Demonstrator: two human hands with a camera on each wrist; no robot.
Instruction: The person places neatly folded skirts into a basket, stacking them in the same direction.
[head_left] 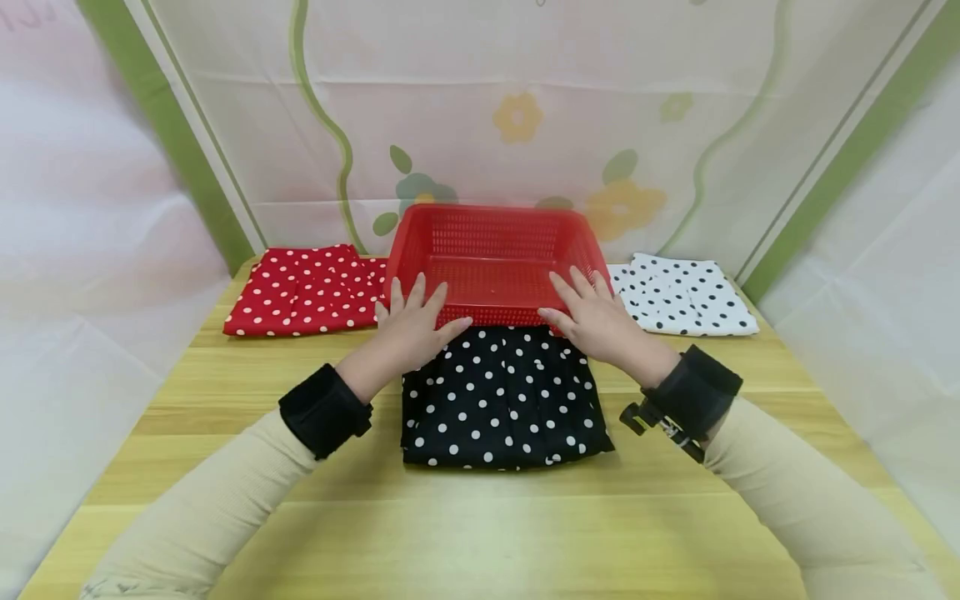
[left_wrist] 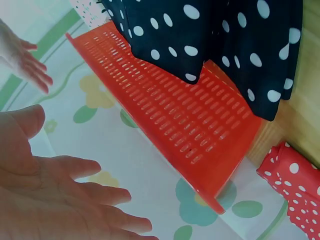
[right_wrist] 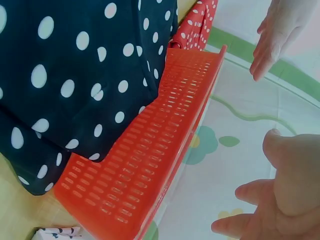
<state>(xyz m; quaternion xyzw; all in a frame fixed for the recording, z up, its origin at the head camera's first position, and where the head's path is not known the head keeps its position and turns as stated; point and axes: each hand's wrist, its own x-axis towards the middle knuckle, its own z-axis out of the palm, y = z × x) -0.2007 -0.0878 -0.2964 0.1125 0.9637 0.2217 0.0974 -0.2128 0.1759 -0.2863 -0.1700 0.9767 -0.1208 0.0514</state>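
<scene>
A folded black cloth with white polka dots [head_left: 502, 400] lies on the wooden table, its far edge up against the near wall of a red plastic basket [head_left: 491, 317]. My left hand [head_left: 411, 331] hovers over the cloth's far left corner, fingers spread toward the basket's left side. Mirroring it, my right hand [head_left: 603, 329] is over the far right corner with its fingers spread. Both palms show bare in the wrist views, where the left hand [left_wrist: 65, 195] and right hand [right_wrist: 280, 190] hold nothing and stand above the slotted basket wall [left_wrist: 170, 110].
Left of the basket lies a folded red cloth with white dots [head_left: 307, 292]. A folded white cloth with black dots [head_left: 682, 296] lies to its right. Behind the table [head_left: 480, 533] hangs a flower-printed curtain [head_left: 450, 100], with pale sheets at both sides.
</scene>
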